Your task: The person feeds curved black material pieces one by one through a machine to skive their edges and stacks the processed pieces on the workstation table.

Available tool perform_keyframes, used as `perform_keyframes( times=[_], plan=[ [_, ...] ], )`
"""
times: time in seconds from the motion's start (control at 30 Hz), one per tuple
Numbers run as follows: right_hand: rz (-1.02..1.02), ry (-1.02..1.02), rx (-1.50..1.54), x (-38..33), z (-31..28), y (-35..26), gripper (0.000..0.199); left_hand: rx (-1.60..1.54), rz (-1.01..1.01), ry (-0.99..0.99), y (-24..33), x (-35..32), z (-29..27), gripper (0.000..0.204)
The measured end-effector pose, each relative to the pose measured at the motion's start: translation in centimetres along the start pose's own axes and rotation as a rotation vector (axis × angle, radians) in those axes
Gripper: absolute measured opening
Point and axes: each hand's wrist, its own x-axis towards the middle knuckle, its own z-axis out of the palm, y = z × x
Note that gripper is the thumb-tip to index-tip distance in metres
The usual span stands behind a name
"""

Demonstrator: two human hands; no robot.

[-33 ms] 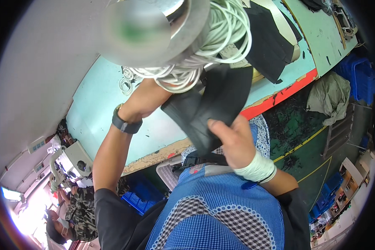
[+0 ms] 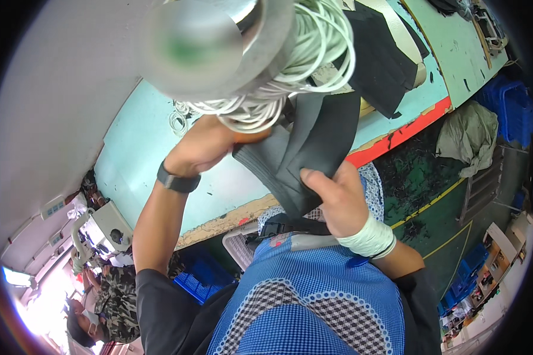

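My right hand (image 2: 340, 198) is closed on a stack of thin black sheets (image 2: 323, 142), thumb on top, at their near right corner. The sheets are folded or fanned in layers and held over the table's front edge. At their left side, my left hand (image 2: 204, 145) is curled, its fingers partly hidden behind hanging loops of white cord (image 2: 257, 112). Something orange (image 2: 251, 136) shows at its fingers; I cannot tell what it is. The cord hangs around a large, blurred metal ring (image 2: 272, 53) close overhead.
More black sheets (image 2: 382, 59) lie on the pale blue table (image 2: 142, 154), beside small white cord coils (image 2: 179, 118). A blue crate (image 2: 201, 275) and a pale basket (image 2: 240, 251) stand below. A masked person in camouflage (image 2: 115, 299) is at lower left. Black scraps (image 2: 408, 177) litter the green floor.
The black sheets have tilted, showing their layered left edge more plainly. My left hand has shifted slightly, and the orange thing at its fingers has come into sight. My right hand has moved slightly right.
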Motion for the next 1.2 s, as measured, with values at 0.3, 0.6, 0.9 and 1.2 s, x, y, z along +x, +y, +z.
perform_keyframes(
  times=[0.3,0.6,0.9,1.2],
  plan=[
    [0.101,-0.030,0.101,-1.8,0.9,0.6,0.021,0.017,-0.004,0.006,0.6,-1.7,1.6,0.018],
    [0.111,-0.095,0.094,-1.4,2.0,0.5,0.017,0.240,-0.001,0.017,1.7,-1.0,1.3,0.013],
    [0.093,-0.024,-0.135,-2.2,1.8,0.2,0.019,0.352,-0.034,-0.017,1.7,-0.9,2.0,0.027],
    [0.091,-0.051,-0.126,-1.9,2.3,-0.3,0.018,0.546,0.179,-0.043,0.6,0.4,0.3,0.033]
  ],
)
